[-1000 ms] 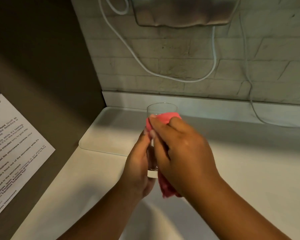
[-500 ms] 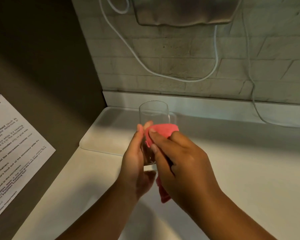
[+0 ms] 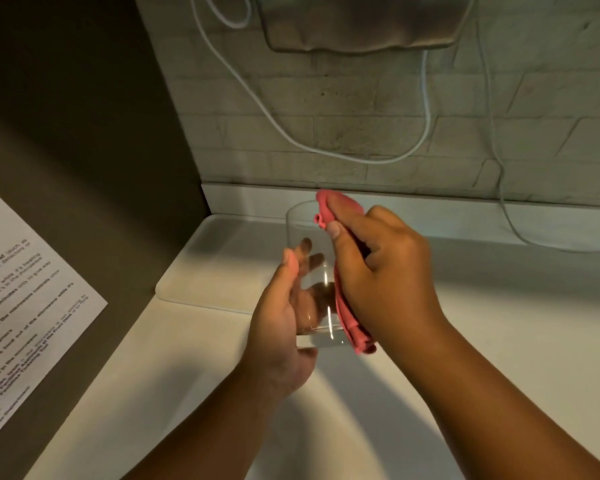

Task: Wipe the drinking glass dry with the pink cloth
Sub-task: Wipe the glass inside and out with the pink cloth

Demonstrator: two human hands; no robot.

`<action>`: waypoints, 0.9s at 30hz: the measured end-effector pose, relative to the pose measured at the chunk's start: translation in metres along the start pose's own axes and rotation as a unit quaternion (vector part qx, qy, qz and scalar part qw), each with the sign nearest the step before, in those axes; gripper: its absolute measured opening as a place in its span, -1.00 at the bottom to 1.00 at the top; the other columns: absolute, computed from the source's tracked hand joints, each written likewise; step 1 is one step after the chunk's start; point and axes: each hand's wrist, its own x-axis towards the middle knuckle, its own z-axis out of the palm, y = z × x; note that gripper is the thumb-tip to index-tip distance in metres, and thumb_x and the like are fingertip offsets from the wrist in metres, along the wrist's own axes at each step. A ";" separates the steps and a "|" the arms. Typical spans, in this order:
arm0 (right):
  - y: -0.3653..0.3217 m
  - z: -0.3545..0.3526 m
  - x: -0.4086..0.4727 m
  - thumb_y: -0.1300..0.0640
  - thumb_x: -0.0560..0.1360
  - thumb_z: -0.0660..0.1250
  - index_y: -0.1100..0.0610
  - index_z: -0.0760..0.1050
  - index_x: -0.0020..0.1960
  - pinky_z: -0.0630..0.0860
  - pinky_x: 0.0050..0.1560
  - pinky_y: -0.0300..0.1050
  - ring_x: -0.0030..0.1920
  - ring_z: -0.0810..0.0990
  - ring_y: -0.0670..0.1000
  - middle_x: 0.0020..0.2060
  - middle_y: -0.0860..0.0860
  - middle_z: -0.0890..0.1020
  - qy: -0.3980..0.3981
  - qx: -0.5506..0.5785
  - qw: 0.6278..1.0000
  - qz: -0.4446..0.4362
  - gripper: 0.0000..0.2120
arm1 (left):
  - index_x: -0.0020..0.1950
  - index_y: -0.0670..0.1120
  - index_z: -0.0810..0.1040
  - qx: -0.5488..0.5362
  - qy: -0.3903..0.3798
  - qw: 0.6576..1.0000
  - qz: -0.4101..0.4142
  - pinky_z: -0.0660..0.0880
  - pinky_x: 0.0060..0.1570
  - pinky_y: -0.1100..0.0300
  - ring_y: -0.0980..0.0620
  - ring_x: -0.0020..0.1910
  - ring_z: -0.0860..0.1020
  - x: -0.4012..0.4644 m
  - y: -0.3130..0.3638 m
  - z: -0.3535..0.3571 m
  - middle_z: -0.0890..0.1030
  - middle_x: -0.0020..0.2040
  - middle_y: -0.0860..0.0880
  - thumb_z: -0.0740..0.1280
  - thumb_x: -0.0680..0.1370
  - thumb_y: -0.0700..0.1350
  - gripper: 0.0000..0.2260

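Note:
A clear drinking glass [image 3: 305,233] is held upright above the white counter, in the middle of the view. My left hand [image 3: 284,317] cups its lower left side and base; its fingertips show through the glass wall. My right hand [image 3: 378,271] presses the pink cloth [image 3: 347,317] against the right side of the glass. The cloth bunches over the rim at the top and hangs down past the base. The right wall of the glass is hidden behind cloth and hand.
A white tray [image 3: 194,275] lies on the white counter [image 3: 499,341] at the back left. A dark panel with a printed notice [image 3: 25,306] stands on the left. White cables [image 3: 326,147] hang on the brick wall below a metal unit [image 3: 361,22].
The pink cloth has slid from the near side of the glass round to its right side and up over the rim. My left hand has dropped lower on the glass.

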 end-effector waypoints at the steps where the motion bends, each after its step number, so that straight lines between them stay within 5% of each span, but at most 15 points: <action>1: -0.001 0.000 -0.008 0.16 0.59 0.36 0.08 0.58 0.32 0.35 -0.14 -0.56 -0.24 0.46 -0.30 -0.15 -0.19 0.50 -0.010 0.005 1.000 0.002 -0.70 | 0.50 -0.06 0.51 0.006 0.012 1.000 0.007 0.48 0.38 -0.25 -0.27 0.39 0.58 0.002 0.002 -0.002 0.57 0.45 -0.23 0.32 0.52 0.23 -0.39; 6: -0.022 -0.005 -0.042 0.07 0.62 0.26 0.04 0.54 0.38 0.63 0.00 -0.12 -0.02 0.64 0.00 0.11 -0.01 0.66 -0.113 -0.033 0.993 -0.026 -0.66 | 0.36 -0.11 0.65 0.029 0.045 0.998 -0.031 0.31 0.52 -0.21 -0.25 0.42 0.54 0.005 0.006 -0.015 0.67 0.27 -0.24 0.28 0.54 0.33 -0.38; 10: -0.029 -0.008 -0.034 0.11 0.56 0.28 0.13 0.59 0.32 0.64 -0.18 0.01 -0.12 0.65 0.09 0.00 0.05 0.68 -0.151 -0.106 0.979 -0.081 -0.64 | 0.21 -0.15 0.65 0.059 0.015 0.997 -0.038 0.40 0.37 -0.06 -0.15 0.25 0.62 0.002 0.000 -0.013 0.65 0.16 -0.20 0.31 0.50 0.28 -0.45; 12: -0.031 -0.007 -0.025 0.11 0.56 0.29 0.12 0.61 0.29 0.64 -0.15 -0.06 -0.10 0.66 0.08 0.01 0.03 0.68 -0.147 -0.113 0.978 -0.094 -0.66 | 0.12 -0.07 0.75 0.070 0.010 0.997 -0.021 0.53 0.22 0.00 -0.06 0.13 0.71 0.001 0.004 -0.007 0.74 0.07 -0.13 0.37 0.39 0.29 -0.47; 14: -0.027 -0.005 -0.017 0.10 0.58 0.29 0.10 0.60 0.31 0.63 -0.03 -0.09 -0.04 0.66 0.07 0.07 0.03 0.68 -0.126 -0.087 0.985 -0.084 -0.67 | 0.23 -0.04 0.73 0.051 0.011 0.999 -0.001 0.59 0.11 0.03 -0.07 0.15 0.71 0.002 0.006 -0.005 0.77 0.09 -0.13 0.36 0.42 0.25 -0.47; 16: -0.016 -0.004 -0.007 0.12 0.60 0.32 0.09 0.59 0.33 0.60 0.03 -0.13 -0.01 0.65 0.05 0.08 0.05 0.68 -0.081 -0.052 0.994 -0.060 -0.69 | 0.39 -0.07 0.61 0.031 0.003 0.999 0.012 0.61 0.15 -0.06 -0.19 0.24 0.64 0.001 0.007 -0.003 0.71 0.21 -0.20 0.29 0.54 0.20 -0.48; 21: 0.004 0.001 0.003 0.13 0.59 0.38 0.09 0.59 0.32 0.25 -0.03 -0.62 -0.09 0.38 -0.29 -0.07 0.01 0.67 -0.010 -0.042 0.999 -0.033 -0.69 | 0.49 -0.01 0.51 0.016 0.002 1.000 0.018 0.50 0.33 -0.38 -0.36 0.38 0.56 -0.001 -0.001 0.002 0.57 0.45 -0.21 0.26 0.56 0.20 -0.45; 27: 0.009 -0.003 -0.024 0.18 0.57 0.41 0.07 0.58 0.32 0.36 -0.20 -0.52 -0.26 0.44 -0.20 -0.20 -0.17 0.48 -0.040 -0.015 0.999 -0.002 -0.67 | 0.41 -0.05 0.55 0.002 0.081 0.997 0.011 0.64 0.01 -0.09 -0.14 0.14 0.71 0.008 0.008 0.001 0.67 0.27 -0.17 0.30 0.59 0.18 -0.52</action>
